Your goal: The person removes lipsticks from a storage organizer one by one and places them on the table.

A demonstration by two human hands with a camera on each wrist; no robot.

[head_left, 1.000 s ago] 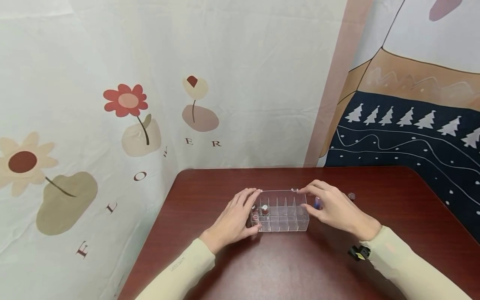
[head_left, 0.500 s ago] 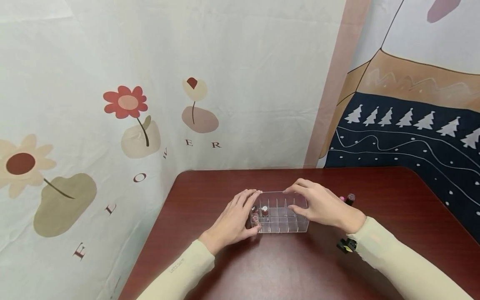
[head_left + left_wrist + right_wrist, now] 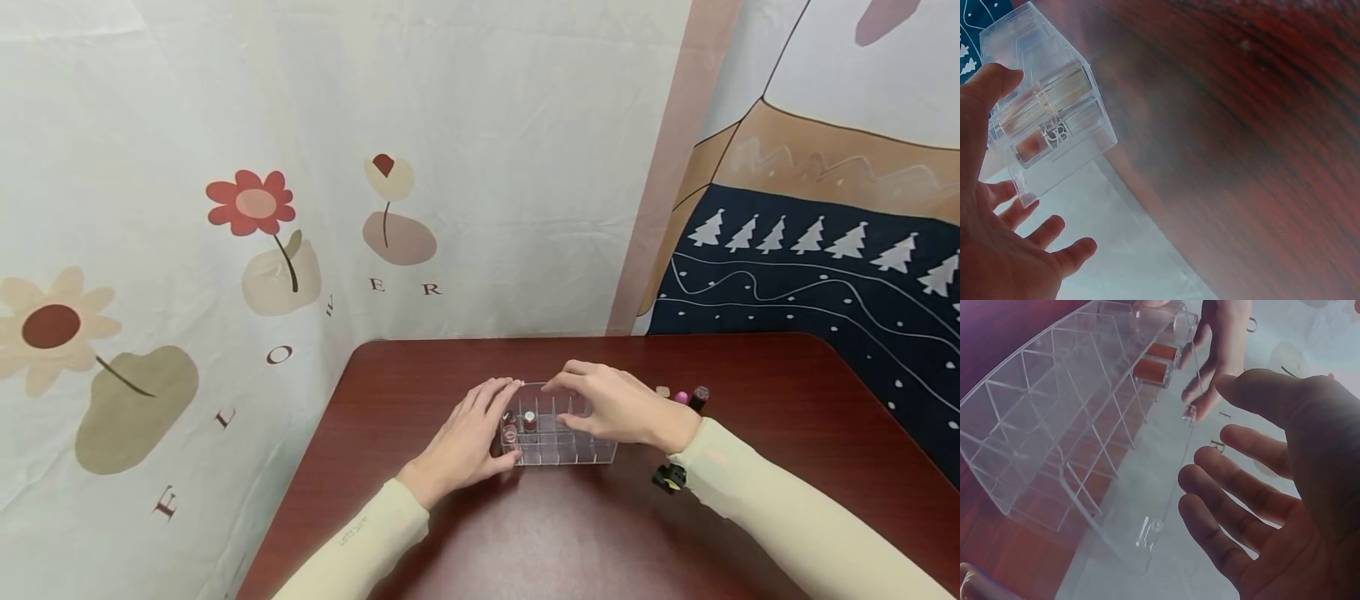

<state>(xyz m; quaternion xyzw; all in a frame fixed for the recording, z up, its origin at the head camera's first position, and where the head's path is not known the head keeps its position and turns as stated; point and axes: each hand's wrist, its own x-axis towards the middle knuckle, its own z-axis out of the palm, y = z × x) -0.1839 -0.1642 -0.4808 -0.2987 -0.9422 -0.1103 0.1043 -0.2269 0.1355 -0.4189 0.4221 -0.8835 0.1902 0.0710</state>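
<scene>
Clear plastic compartment box (image 3: 567, 453) sits on dark-red wood-grain worktop (image 3: 540, 533), long axis left-to-right, left grip (image 3: 467, 433) holding its left end thumb-to-fingers, right grip (image 3: 617, 406) loosely spread, empty, at the rear right, box mostly leftward of it.

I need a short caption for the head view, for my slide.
Left hand holds a clear divided case; right hand near its far edge.

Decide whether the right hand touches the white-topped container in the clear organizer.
Apart. In the head view, the clear organizer shows through a gap between the right hand and the white-topped container.
</scene>
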